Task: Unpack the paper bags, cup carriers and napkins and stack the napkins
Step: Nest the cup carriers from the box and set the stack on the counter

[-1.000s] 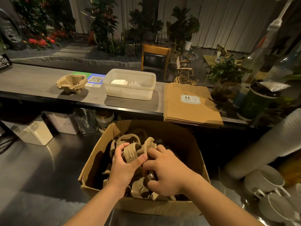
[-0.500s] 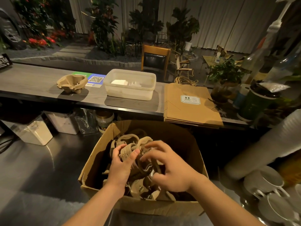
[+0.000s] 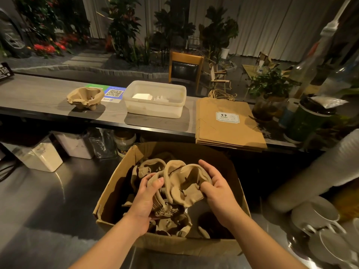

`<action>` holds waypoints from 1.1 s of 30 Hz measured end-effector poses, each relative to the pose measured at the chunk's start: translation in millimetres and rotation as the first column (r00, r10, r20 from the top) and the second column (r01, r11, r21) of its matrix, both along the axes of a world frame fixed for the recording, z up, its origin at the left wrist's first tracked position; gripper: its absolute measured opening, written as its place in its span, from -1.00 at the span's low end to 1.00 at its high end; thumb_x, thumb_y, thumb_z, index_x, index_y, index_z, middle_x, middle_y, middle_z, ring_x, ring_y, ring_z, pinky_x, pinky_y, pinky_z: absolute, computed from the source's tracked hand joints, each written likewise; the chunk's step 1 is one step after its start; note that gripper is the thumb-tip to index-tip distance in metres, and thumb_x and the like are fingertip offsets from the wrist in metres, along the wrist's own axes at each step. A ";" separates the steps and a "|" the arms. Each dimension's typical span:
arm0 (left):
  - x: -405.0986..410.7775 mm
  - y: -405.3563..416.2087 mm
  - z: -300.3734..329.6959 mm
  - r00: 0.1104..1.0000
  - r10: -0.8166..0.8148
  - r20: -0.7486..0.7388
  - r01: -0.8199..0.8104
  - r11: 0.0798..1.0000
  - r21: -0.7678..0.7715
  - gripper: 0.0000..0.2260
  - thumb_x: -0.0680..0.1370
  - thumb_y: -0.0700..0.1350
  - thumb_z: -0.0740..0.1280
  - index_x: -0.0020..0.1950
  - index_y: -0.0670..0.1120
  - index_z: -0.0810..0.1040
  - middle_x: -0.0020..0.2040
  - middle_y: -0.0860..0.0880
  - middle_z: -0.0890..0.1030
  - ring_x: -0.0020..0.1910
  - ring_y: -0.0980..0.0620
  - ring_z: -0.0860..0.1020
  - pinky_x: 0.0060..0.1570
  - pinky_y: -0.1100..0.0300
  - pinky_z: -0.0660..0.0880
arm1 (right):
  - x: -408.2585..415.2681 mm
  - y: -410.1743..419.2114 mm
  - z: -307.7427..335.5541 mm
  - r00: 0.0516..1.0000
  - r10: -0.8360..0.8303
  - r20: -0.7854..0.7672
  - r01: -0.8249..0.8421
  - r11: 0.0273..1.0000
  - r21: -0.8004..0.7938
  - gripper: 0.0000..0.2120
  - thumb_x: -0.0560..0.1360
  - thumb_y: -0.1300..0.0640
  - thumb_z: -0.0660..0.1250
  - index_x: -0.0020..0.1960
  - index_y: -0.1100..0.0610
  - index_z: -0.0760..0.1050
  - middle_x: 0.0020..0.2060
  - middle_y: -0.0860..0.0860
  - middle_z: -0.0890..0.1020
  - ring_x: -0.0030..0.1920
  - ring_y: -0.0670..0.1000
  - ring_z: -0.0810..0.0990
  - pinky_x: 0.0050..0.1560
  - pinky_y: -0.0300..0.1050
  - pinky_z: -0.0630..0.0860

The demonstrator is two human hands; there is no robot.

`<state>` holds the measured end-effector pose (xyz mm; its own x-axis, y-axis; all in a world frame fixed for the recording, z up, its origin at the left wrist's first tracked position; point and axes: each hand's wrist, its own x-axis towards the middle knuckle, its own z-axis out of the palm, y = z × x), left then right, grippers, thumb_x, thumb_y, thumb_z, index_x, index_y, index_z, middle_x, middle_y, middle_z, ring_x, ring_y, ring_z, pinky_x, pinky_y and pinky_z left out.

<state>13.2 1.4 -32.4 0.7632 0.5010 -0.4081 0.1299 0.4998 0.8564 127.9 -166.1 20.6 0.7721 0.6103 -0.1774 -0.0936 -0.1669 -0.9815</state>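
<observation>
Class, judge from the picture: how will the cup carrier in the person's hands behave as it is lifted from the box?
The cup carrier is probably light and stiff: left hand and right hand hold only its edges and it keeps its moulded shape. It may snag on the carriers beneath.

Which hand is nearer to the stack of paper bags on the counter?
The right hand. It grips the cup carriers over the box, below the stack of paper bags; the left hand is farther left.
</observation>
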 end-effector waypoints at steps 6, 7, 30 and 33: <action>-0.7 3.9 -4.2 1.000 0.009 -0.028 -0.010 0.999 -0.031 -0.36 0.27 0.28 0.50 0.34 0.28 0.46 0.29 -0.08 0.61 0.26 -0.19 0.58 0.23 -0.23 0.52 | 2.2 8.1 1.1 0.987 -0.026 0.157 0.064 0.968 -0.241 -0.33 0.57 0.21 0.38 0.58 -0.13 0.23 0.39 -0.14 0.44 0.36 -0.09 0.48 0.31 -0.09 0.54; -1.0 4.5 -4.5 1.000 0.011 -0.025 -0.012 0.999 -0.043 -0.36 0.29 0.27 0.49 0.36 0.27 0.46 0.31 -0.08 0.61 0.26 -0.20 0.58 0.19 -0.22 0.54 | 3.3 9.5 4.2 0.986 -0.042 0.161 0.083 0.964 -0.255 -0.38 0.56 0.19 0.39 0.55 -0.11 0.29 0.33 -0.15 0.49 0.29 -0.11 0.51 0.19 -0.17 0.58; -4.3 -2.1 14.0 0.991 -0.128 -0.026 0.124 0.985 -0.120 -0.46 0.38 0.13 0.34 0.37 0.09 0.57 0.14 -0.16 0.72 0.19 -0.24 0.63 0.01 -0.06 0.57 | 19.3 17.2 22.7 0.879 0.230 0.417 -0.147 0.964 -0.222 -0.78 0.53 0.14 0.44 0.05 -0.17 0.57 0.19 -0.25 0.45 0.28 -0.21 0.43 0.30 -0.21 0.45; -4.6 -4.9 16.0 0.991 -0.127 -0.033 0.123 0.987 -0.103 -0.51 0.37 0.12 0.36 0.31 0.11 0.61 0.17 -0.15 0.69 0.18 -0.22 0.60 0.00 -0.03 0.53 | 17.4 19.9 24.4 0.818 0.294 0.494 -0.170 0.945 -0.281 -0.61 0.53 0.13 0.45 0.26 -0.20 0.48 0.20 -0.29 0.48 0.25 -0.23 0.47 0.25 -0.24 0.52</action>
